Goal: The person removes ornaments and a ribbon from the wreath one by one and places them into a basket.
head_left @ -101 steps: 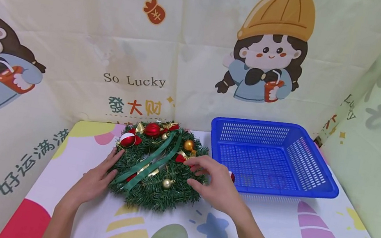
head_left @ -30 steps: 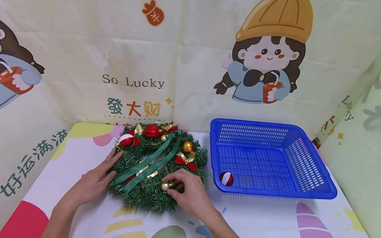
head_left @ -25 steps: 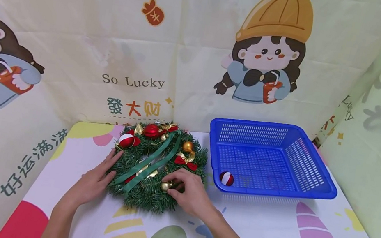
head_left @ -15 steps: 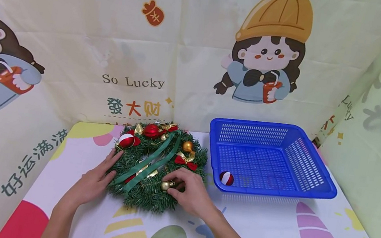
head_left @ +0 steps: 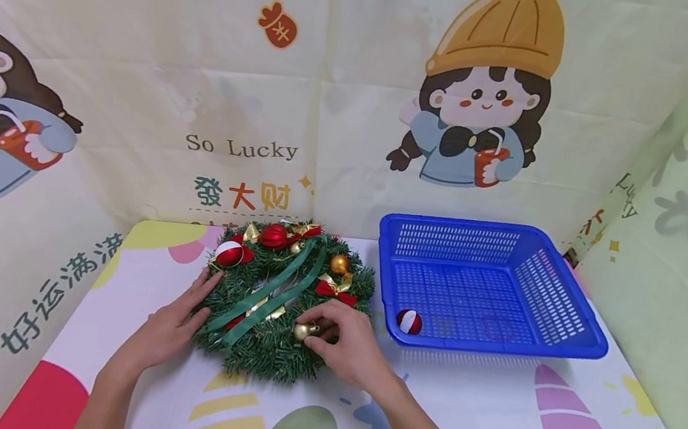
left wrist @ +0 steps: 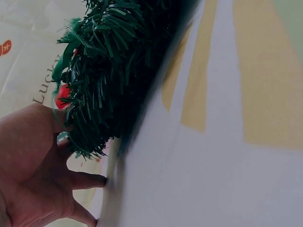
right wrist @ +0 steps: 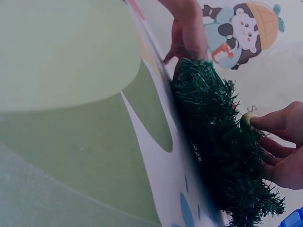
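Note:
A green Christmas wreath [head_left: 274, 357] lies on the table, decorated with bows, baubles and a green ribbon [head_left: 267, 289]. Thumb and fingers of my right hand [head_left: 350, 343] pinch a small gold bauble [head_left: 302, 332] on its front right part; the right wrist view shows the thumb against this bauble [right wrist: 248, 119]. My left hand [head_left: 174, 326] rests against the wreath's left edge, fingers spread, as the left wrist view also shows of this hand [left wrist: 35, 165]. Still on the wreath are a red-and-white bauble [head_left: 228, 254], a red bauble [head_left: 274, 236], an orange-gold bauble [head_left: 339, 264] and a red bow [head_left: 336, 290].
To the right of the wreath stands a blue plastic basket [head_left: 485, 346] with perforated walls. One red-and-white bauble [head_left: 409, 322] lies in its near left corner. A printed cloth [head_left: 359, 119] hangs behind the table, and another side of it rises at the right.
Over the last seconds my right hand has moved from beside the red bow down to the gold bauble and pinched it. Just now the bauble has shifted slightly up and right. My left hand stays put.

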`<state>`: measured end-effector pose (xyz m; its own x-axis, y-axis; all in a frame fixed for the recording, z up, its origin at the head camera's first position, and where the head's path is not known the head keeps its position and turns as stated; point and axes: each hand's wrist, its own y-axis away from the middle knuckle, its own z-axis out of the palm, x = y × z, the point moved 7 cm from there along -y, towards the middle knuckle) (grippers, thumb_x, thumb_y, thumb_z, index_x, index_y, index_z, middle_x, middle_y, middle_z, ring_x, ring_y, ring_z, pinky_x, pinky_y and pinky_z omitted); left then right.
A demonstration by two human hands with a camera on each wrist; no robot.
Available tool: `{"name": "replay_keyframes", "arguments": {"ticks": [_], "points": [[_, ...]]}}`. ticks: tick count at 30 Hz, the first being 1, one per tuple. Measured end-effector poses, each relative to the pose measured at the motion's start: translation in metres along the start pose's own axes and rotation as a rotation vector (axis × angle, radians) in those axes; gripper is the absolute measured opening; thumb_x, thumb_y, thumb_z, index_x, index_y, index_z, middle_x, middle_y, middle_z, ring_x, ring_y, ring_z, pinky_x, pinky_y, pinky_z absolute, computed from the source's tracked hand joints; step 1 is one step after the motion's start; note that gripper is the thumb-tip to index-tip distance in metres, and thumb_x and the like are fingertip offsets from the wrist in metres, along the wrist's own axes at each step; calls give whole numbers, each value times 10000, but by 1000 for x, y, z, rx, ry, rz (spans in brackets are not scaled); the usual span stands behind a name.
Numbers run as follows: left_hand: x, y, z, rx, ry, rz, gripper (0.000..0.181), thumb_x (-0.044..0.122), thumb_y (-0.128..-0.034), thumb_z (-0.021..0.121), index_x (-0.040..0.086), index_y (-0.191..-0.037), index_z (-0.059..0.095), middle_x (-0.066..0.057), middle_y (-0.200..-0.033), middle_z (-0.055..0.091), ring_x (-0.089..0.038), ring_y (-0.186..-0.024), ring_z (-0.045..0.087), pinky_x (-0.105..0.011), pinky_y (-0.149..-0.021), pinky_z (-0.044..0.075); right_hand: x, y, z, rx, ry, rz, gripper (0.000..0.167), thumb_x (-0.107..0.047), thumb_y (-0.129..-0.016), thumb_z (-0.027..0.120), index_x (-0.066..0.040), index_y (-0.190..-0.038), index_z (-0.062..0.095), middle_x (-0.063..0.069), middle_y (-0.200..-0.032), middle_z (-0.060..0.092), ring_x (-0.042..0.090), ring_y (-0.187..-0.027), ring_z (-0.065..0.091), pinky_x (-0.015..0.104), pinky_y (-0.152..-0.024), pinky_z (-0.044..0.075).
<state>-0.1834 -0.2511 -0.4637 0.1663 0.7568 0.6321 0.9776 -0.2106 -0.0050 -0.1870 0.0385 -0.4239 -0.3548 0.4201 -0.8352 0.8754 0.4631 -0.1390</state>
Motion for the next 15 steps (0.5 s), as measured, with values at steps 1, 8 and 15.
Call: {"name": "replay_keyframes", "arguments": {"ticks": [1, 8, 15], "points": [[0, 0, 0, 0, 1, 1, 633, 272, -1123, 467, 261, -1689, 184, -137, -1758, 107, -526, -1534, 266, -779, -1130, 279, 0, 0, -1, 1, 0, -1, 236, -48, -916, 791, -183, -1110, 770, -64, -1079, 716, 94, -891, 693, 244, -790, 588], [-2, -1, 1, 7, -9, 5, 628, 256, -1123, 469, 257, -1687, 192, -139, -1756, 112, -523, -1528, 277, -747, -1133, 314, 1, 1, -6, 10, -18, -4, 247, -44, -925, 780, -171, -1136, 760, -52, -1098, 721, 112, -916, 706, 270, -812, 598], [-3, -1, 1, 9, -7, 3, 632, 269, -1122, 474, 281, -1687, 190, -124, -1759, 111, -519, -1530, 278, -745, -1132, 319, 0, 1, -12, 26, -35, -9, 261, -33, -921, 781, -170, -1142, 761, -54, -1092, 707, 113, -925, 706, 274, -821, 603]]}}
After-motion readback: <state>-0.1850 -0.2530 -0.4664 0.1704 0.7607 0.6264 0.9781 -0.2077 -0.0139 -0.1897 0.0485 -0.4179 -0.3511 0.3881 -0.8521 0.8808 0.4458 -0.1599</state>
